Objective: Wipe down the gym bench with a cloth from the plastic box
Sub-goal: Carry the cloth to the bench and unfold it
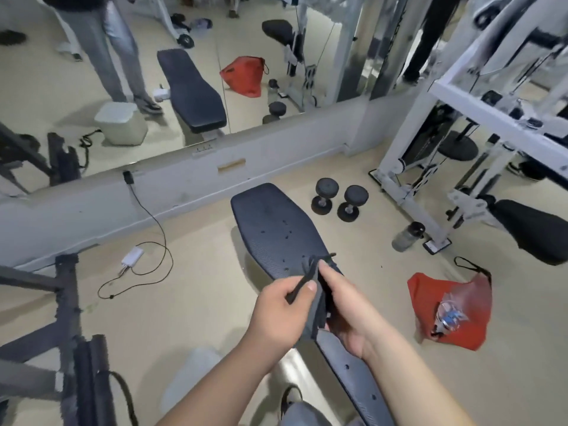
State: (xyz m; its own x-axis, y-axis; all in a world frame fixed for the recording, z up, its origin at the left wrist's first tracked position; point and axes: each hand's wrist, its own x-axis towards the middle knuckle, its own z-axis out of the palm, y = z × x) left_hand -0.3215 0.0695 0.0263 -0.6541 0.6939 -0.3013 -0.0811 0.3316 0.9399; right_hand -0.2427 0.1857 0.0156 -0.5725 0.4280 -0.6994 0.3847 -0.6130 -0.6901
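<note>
The dark cloth (316,315) hangs bunched between both hands, just above the near half of the gym bench (276,232). The left hand (276,309) pinches a thin edge of it with its thumb. The right hand (347,309) grips the bulk. Off to the right, two dumbbells (356,195) and a red bag (430,302) lie on the floor (199,302).

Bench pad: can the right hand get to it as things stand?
Probably yes. The right hand hovers just over the bench pad, sharing the dark cloth with the left hand. Nothing visible lies between hand and pad, though the cloth occupies both hands.
</note>
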